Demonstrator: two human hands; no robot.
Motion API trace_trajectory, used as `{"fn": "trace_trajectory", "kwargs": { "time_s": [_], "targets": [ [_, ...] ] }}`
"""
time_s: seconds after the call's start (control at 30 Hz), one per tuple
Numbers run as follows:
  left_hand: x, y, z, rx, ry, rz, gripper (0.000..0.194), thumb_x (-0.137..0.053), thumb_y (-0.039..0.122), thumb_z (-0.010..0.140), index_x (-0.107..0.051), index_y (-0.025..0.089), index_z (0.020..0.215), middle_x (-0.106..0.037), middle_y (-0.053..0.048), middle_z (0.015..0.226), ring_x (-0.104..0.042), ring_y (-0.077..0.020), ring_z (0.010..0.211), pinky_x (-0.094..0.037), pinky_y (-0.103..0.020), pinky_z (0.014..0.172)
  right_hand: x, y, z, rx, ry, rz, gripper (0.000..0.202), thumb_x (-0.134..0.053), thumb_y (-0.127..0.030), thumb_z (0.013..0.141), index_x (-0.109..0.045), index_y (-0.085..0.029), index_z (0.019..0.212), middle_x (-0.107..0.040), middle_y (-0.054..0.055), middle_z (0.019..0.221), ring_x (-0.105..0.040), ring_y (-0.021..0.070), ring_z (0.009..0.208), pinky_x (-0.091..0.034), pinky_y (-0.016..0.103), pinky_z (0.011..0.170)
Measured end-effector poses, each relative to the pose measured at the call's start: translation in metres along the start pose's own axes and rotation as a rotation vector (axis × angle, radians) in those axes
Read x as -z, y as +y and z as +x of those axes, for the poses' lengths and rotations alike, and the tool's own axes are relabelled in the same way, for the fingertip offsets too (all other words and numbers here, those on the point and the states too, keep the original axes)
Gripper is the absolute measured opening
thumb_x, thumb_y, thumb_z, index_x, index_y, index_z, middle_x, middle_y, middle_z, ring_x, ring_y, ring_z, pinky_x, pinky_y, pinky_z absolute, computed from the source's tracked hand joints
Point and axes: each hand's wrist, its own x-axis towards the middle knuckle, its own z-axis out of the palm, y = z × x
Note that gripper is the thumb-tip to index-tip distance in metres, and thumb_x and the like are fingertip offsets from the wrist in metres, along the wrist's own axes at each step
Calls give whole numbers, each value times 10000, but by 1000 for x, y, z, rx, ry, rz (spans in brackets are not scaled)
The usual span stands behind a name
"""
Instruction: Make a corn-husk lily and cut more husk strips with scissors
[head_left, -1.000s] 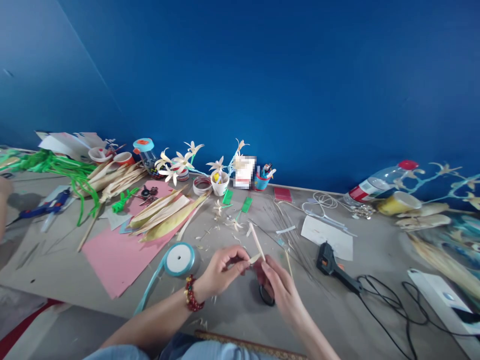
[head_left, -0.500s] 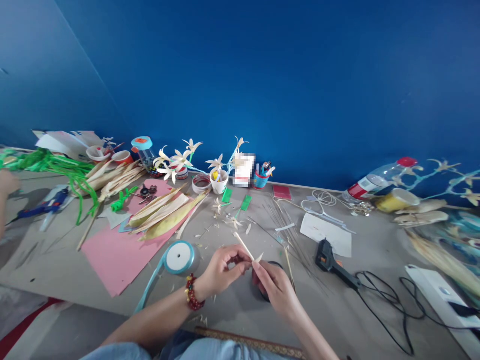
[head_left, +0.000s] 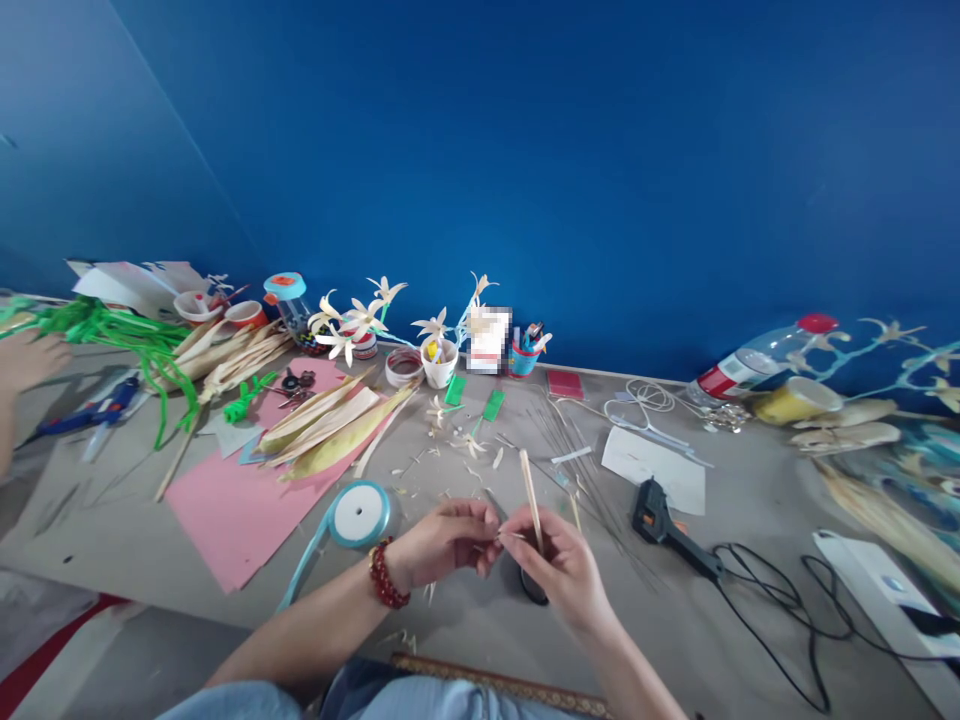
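Note:
My right hand (head_left: 561, 565) is closed around a thin pale stick (head_left: 529, 488), which points up and away from me. At its thumb and index tips is a small pale sliver (head_left: 516, 536). My left hand (head_left: 450, 540), with a red bead bracelet (head_left: 386, 573) at the wrist, has its fingers pinched together right beside those tips. What the left fingers hold is too small to make out. Beneath my right hand, a dark round object (head_left: 535, 590) is mostly covered. To the left stands a roll of light-blue ribbon (head_left: 360, 514), its loose end trailing toward me.
Dried husks (head_left: 330, 425) lie on pink paper (head_left: 225, 510). Pale flowers (head_left: 364, 318) stand around a white cup (head_left: 439, 366) at the back. Thin wires (head_left: 592, 480) and a black glue gun (head_left: 667, 525) with cord are right. Another person's hand (head_left: 37, 360) is at far left.
The stick has swung from leaning left to nearly upright and now sits in my right hand alone. Both hands have shifted slightly toward me. The other person's hand at left has moved inward.

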Motion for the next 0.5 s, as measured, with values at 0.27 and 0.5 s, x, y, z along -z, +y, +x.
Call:
{"fn": "trace_trajectory", "kwargs": {
  "time_s": [0.27,0.5],
  "targets": [
    [-7,-2,0,-372,144,388,270,-725,368,805,-582,144,757,-567,3,678,-512,-94,577,-422,-221,579,-4,6,5,-177,214,168,374,-777,-508,737,-632,-164,759,-438,-66,543,-243,53,434,-156,201,394],
    [-10,-1,-6,-476,237,692,225,-632,323,874,-598,141,746,-565,-13,695,-507,-111,634,-394,-220,593,-9,3,7,-212,253,216,425,-790,-541,707,-606,-159,738,-440,-67,555,-232,39,433,-144,196,400]
  ]
}}
